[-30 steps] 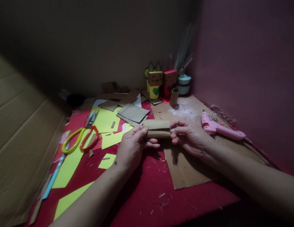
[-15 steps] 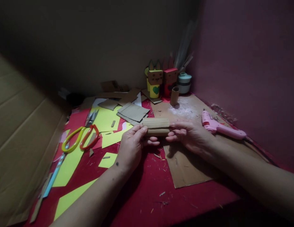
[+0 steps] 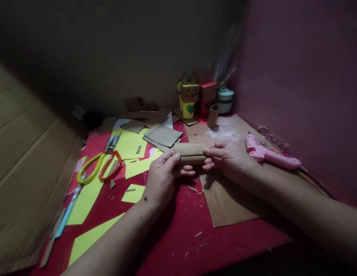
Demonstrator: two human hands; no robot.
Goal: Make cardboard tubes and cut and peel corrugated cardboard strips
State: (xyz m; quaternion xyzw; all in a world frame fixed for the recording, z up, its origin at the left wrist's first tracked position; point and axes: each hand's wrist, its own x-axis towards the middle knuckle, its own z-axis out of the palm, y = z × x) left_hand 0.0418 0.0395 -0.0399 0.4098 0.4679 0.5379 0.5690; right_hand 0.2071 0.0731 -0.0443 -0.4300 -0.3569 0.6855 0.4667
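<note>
A small piece of corrugated cardboard [image 3: 191, 150], rolled or folded so that a dark seam runs along its length, is held level above the red tabletop. My left hand [image 3: 163, 176] pinches its left end, thumb on top and fingers beneath. At the right end, my right hand [image 3: 228, 161] grips it between thumb and fingers. Just behind it lie square cardboard pieces [image 3: 163, 135]. A short cardboard tube [image 3: 213, 116] stands upright farther back. The underside of the held piece is hidden.
Left lie scissors [image 3: 111, 165] with yellow and red handles, a light-blue cutter [image 3: 68, 211] and yellow paper [image 3: 88, 201]. A pink glue gun [image 3: 270, 153] rests on a cardboard sheet [image 3: 227, 207] at right. Cardboard figures [image 3: 190, 100] and a lidded pot [image 3: 224, 100] stand behind.
The thumb of my right hand has come down onto the cardboard's right end, and the gap along its seam looks narrower. The whole view has shifted slightly.
</note>
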